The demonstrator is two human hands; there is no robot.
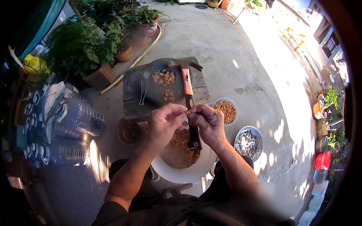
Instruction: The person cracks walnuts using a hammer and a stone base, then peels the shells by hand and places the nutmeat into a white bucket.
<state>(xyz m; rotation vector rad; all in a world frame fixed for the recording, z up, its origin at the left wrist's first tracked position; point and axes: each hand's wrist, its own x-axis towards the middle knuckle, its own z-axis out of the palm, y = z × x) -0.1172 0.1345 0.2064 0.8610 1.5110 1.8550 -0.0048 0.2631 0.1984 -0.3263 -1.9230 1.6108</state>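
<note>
My left hand (165, 121) and my right hand (208, 120) meet over the front of a small wooden table (131, 108). Their fingertips pinch a small brown kernel or piece of shell (187, 113), partly hidden by the fingers. Behind them a claw hammer (187, 82) lies with its head on a dark round slab (150, 67) and its orange and black handle towards me. Almond-shaped brown pits (164, 77) fill a hollow in this slab, and shell fragments (168, 96) lie nearer. Below my hands a white basin (181, 176) holds many broken shells (183, 145).
A bent-wire tool (143, 87) lies left of the hollow. At right stand a bowl of kernels (225, 111) and a perforated bowl (249, 143) with small dark pieces. Large plastic bottles (80, 115), a yellow hose (141, 56) and potted plants (99, 42) line the left.
</note>
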